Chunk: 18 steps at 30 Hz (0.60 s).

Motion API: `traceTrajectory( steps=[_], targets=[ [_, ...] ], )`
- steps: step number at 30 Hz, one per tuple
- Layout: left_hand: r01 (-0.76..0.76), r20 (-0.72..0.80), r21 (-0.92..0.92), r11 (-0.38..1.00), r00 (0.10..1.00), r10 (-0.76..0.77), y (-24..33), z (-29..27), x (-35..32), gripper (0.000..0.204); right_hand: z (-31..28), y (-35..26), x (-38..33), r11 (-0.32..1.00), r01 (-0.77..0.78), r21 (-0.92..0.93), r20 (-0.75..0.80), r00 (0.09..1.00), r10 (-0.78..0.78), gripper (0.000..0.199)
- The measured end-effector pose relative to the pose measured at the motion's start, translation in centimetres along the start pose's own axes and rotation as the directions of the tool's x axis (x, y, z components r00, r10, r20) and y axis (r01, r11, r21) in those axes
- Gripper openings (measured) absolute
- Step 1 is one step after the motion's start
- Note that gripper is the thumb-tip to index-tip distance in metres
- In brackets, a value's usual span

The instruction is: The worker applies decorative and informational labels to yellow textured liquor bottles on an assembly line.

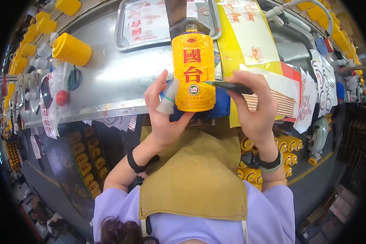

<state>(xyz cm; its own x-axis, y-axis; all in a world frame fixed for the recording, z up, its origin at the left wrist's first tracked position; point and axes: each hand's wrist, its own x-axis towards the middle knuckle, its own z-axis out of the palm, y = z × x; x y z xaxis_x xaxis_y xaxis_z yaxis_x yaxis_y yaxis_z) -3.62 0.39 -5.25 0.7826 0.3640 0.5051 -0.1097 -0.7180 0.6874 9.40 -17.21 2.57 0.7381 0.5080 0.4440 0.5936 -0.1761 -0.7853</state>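
In front of me a yellow bottle [193, 73] with red characters and a round label lies face up on a blue support [222, 101], its clear neck pointing away. My left hand [163, 116] is at its lower left, fingers stretched apart and the thumb by the bottle's base. A whitish cover [167, 99] with a teal band, blurred, is on one of its fingers. On the other side, my right hand [256, 101] pinches a dark, tapered tool [232, 86]. The tool's pale tip is at the bottle's right edge; whether it touches cannot be told.
A metal tray [122, 38] with printed sheets is at the back of the metal bench [122, 85]. To the left are a yellow container [72, 49] and a red ball [62, 97]. Decal sheets [256, 40] lie on yellow material at right. Several bottles [290, 143] are stacked below.
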Motion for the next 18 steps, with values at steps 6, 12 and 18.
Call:
traceTrajectory(
  steps=[6, 12, 18],
  targets=[
    [0.241, 0.093, -0.282, 0.929, 0.97, -0.224, -0.9, 0.3, 0.8, 0.085, -0.4, 0.7, -1.8, 0.775, 0.625, -0.093, 0.377, 0.743, -0.554, 0.029],
    [0.23, 0.044, -0.258, 0.938, 0.973, -0.226, -1.0, 0.4, 0.2, 0.083, -0.6, 0.4, 0.8, 0.774, 0.561, -0.295, 0.25, 0.827, -0.504, 0.028],
    [0.08, -0.049, -0.112, 0.99, 0.995, -0.086, 0.9, -0.1, 1.4, 0.084, -1.0, -1.1, -0.4, 0.793, 0.575, -0.203, 0.388, 0.791, -0.474, 0.032]
  ],
)
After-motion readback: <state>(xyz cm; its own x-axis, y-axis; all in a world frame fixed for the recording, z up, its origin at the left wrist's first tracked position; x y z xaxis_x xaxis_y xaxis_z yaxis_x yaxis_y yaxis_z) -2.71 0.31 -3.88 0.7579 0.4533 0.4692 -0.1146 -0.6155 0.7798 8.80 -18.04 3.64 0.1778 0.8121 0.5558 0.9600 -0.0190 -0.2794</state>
